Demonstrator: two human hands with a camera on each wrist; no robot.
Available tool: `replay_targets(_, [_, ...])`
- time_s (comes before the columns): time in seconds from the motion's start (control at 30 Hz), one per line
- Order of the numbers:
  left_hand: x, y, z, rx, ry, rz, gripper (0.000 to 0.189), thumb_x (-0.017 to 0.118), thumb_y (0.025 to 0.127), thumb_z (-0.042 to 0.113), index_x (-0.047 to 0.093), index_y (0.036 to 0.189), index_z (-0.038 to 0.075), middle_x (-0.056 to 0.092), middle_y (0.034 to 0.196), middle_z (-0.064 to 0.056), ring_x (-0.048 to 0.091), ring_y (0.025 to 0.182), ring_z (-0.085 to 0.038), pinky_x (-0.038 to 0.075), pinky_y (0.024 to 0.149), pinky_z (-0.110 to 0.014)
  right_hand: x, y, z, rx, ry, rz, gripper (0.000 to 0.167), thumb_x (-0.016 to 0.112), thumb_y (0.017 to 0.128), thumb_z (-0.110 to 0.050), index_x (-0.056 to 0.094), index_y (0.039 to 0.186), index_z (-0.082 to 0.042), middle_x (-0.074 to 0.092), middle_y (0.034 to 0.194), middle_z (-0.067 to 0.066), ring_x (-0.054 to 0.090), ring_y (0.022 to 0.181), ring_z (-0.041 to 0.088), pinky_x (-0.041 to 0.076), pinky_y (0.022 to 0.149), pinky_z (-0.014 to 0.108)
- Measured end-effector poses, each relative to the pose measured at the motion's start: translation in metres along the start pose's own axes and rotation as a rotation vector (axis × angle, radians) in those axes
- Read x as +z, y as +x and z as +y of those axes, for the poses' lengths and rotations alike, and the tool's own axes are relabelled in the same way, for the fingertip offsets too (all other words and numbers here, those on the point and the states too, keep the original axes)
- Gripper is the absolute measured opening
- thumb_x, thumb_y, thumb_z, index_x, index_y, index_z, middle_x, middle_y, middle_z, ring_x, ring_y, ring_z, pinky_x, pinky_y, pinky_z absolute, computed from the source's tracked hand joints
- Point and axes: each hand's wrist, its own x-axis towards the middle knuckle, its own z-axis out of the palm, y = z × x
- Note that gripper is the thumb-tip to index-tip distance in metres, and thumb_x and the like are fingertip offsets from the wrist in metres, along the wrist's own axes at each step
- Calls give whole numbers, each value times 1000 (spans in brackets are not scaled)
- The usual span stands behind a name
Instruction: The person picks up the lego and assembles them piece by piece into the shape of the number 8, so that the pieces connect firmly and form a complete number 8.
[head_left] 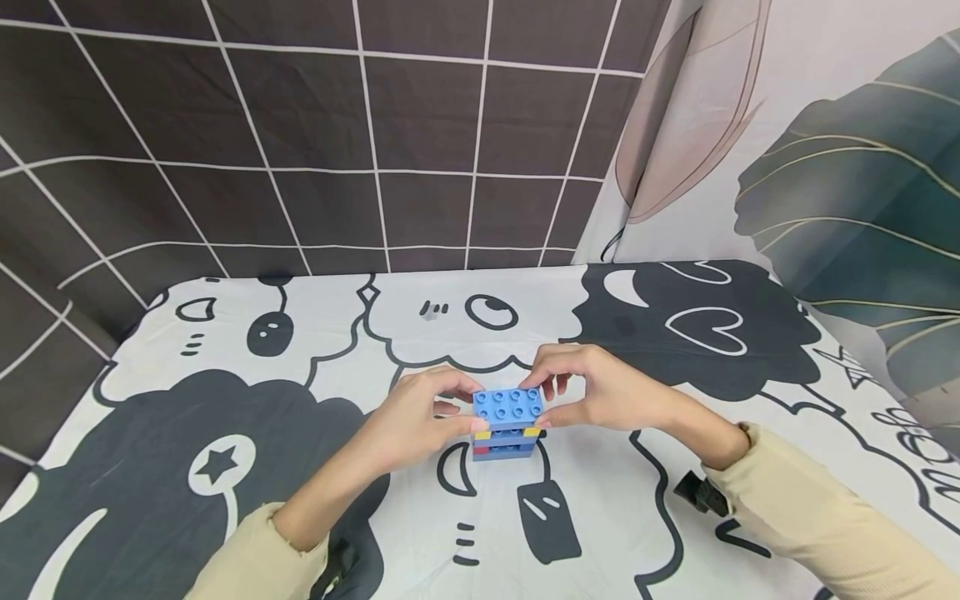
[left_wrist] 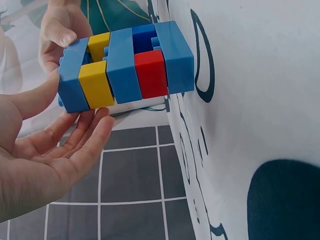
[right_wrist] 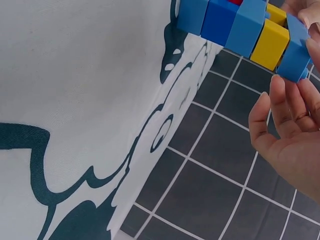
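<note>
A small tower of toy building bricks stands on the patterned cloth. On top is a light blue brick [head_left: 507, 406] with round studs, with two more light blue bricks below it. Between the upper layers sit two yellow bricks [left_wrist: 96, 84]; in the lower gap are a red brick [left_wrist: 150, 74] and a darker blue brick [right_wrist: 218, 22]. My left hand [head_left: 416, 417] holds the left end of the top brick between thumb and fingers. At the opposite end, my right hand [head_left: 592, 387] pinches the same brick, thumb at the near side and fingers at the far side.
Under the tower spreads a white cloth [head_left: 480, 517] with dark cartoon drawings. A dark grid-patterned curtain [head_left: 300, 108] hangs behind it, and a leaf-print curtain [head_left: 862, 192] hangs at the right. Both forearms have beige sleeves [head_left: 825, 517].
</note>
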Motion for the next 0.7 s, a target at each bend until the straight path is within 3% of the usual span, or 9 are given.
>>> replay_targets(0.43, [1, 0, -3, -2, 5, 0, 30, 70, 80, 12, 62, 106, -1, 62, 101, -8, 61, 95, -26, 51, 80, -30, -3, 2, 7, 1, 23, -19, 29, 77, 73, -11, 67, 100, -5, 62, 86, -4, 56, 71, 11, 47, 66, 27])
replay_targets(0.7, [1, 0, -5, 16, 19, -3, 29, 70, 80, 12, 62, 105, -1, 62, 99, -7, 61, 94, -25, 51, 80, -30, -1, 1, 10, -36, 62, -16, 28, 76, 74, -11, 66, 100, -8, 59, 84, -3, 55, 72, 16, 47, 64, 30])
